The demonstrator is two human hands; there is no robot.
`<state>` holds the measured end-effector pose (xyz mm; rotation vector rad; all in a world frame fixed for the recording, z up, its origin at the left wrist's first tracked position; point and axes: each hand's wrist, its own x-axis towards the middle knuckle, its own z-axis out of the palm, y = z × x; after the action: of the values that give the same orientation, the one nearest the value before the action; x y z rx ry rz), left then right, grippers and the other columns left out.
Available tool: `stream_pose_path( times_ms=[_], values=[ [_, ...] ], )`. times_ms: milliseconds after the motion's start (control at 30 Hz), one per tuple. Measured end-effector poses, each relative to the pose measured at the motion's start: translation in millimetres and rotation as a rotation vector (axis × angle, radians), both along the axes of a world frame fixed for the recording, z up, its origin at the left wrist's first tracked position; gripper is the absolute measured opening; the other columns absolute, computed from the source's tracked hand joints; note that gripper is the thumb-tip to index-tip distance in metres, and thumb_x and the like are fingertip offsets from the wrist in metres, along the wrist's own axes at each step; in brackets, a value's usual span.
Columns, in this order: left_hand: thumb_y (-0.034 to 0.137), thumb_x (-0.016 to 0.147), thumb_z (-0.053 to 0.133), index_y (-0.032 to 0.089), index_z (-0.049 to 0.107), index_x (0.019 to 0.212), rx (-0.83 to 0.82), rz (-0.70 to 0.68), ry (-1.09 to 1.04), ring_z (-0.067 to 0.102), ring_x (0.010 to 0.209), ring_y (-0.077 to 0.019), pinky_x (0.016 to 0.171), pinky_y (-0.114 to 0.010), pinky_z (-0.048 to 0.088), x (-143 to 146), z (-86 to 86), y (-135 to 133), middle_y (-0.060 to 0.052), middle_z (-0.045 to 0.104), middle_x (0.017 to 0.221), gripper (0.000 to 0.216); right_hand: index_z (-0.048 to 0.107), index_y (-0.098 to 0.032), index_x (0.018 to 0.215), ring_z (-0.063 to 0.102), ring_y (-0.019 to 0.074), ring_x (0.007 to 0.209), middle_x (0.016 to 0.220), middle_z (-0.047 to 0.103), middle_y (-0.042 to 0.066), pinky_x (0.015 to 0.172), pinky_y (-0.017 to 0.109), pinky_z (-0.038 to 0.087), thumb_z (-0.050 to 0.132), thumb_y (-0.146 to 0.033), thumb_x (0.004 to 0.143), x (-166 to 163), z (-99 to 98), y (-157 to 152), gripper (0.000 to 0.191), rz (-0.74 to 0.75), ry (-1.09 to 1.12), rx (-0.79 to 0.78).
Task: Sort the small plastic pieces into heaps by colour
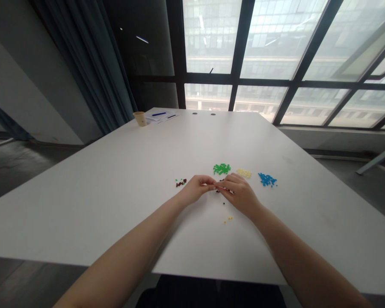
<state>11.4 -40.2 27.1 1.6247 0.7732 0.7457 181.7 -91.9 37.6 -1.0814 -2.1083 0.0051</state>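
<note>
My left hand (199,187) and my right hand (239,191) meet fingertip to fingertip above the white table (131,192). Both are closed in a pinch; whatever lies between the fingers is too small to name. Dark brown pieces lie under and beside my right hand, partly hidden by it. Just beyond the hands is a heap of green pieces (221,169), with pale yellow pieces (244,173) to its right and blue pieces (267,179) farther right. Left of my left hand sits a small group of dark brown pieces (181,183) with a few green ones.
A few yellow pieces (228,220) and one dark piece (223,203) lie nearer the table's front edge. At the far left stand a tan cup (140,119) and papers with a blue pen (159,114). Two dark discs (213,114) sit by the far edge, before the windows.
</note>
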Motion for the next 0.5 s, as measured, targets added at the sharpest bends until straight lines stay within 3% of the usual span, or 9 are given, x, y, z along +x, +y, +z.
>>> stream_pose_path(
  times_ms=[133,233,367,433,500],
  values=[
    [0.026,0.07,0.061,0.014,0.067,0.082,0.068,-0.017,0.058,0.059,0.081,-0.0165,0.079,-0.029,0.044,-1,0.7,1,-0.005,0.068,0.085,0.018,0.065,-0.021,0.078,0.05,0.0148,0.071,0.07,0.058,0.002,0.07,0.029,0.038,0.051,-0.019,0.081,-2,-2.4,2,0.014,-0.08,-0.044,-0.036],
    [0.025,0.074,0.056,0.015,0.064,0.091,0.182,0.084,0.182,0.059,0.084,-0.0165,0.079,-0.029,0.044,-9,4.0,7,-0.007,0.067,0.093,0.022,0.065,-0.02,0.075,0.05,0.0145,0.07,0.07,0.057,0.002,0.07,0.028,0.038,0.051,-0.019,0.078,6,-4.9,13,0.015,-0.2,-0.028,-0.106],
    [0.017,0.077,0.047,0.016,0.061,0.099,0.431,0.433,0.67,0.056,0.092,-0.02,0.083,-0.032,0.041,-37,7.9,25,-0.011,0.061,0.104,0.026,0.067,-0.02,0.076,0.049,0.0132,0.063,0.067,0.054,0.001,0.065,0.026,0.038,0.05,-0.019,0.072,28,-12.0,39,0.018,-0.453,0.002,-0.254],
    [0.015,0.077,0.046,0.016,0.061,0.1,0.43,0.545,0.909,0.054,0.097,-0.0239,0.081,-0.034,0.042,-52,8.0,34,-0.013,0.059,0.107,0.028,0.068,-0.02,0.076,0.05,0.0137,0.064,0.067,0.055,0.002,0.065,0.026,0.038,0.049,-0.02,0.07,36,-16.9,52,0.02,-0.545,-0.034,-0.329],
    [0.015,0.075,0.048,0.015,0.063,0.096,0.343,0.534,1.037,0.055,0.094,-0.0245,0.076,-0.032,0.043,-62,7.2,41,-0.014,0.06,0.103,0.026,0.069,-0.02,0.078,0.051,0.0143,0.068,0.071,0.059,0.003,0.067,0.026,0.038,0.049,-0.02,0.069,40,-22.2,62,0.023,-0.592,-0.084,-0.395]
  ],
)
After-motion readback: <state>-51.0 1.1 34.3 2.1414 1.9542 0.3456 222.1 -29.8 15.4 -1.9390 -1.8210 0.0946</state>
